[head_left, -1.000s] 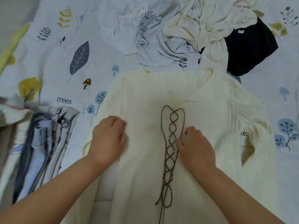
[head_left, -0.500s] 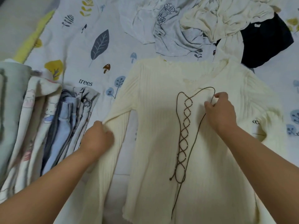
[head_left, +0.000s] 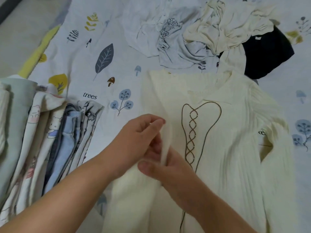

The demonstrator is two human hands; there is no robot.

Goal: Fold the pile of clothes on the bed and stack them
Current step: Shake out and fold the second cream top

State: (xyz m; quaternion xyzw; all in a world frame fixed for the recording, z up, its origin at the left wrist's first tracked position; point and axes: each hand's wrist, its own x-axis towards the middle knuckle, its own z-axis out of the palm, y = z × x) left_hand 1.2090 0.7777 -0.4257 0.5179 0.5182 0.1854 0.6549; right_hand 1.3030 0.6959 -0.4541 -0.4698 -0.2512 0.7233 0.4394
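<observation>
Folded stack [head_left: 42,140] at far L on bedsheet [head_left: 117,39]. L hand [head_left: 139,140] pinches cream sweater [head_left: 235,140] sleeve fold, fingers closed on fabric. R hand [head_left: 168,170] touching it, gripping same fold lower. Sweater flat, center-R; brown lacing [head_left: 193,132] up. Unfolded pile [head_left: 210,34] top R, 3+ garments

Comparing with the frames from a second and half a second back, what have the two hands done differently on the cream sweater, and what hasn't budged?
Both hands have come together at the cream sweater's left side. The right hand let go of the brown lace and joined the left hand in pinching up the sleeve edge, drawing it inward. The folded stack, the unfolded pile and the sweater's right sleeve look unmoved.
</observation>
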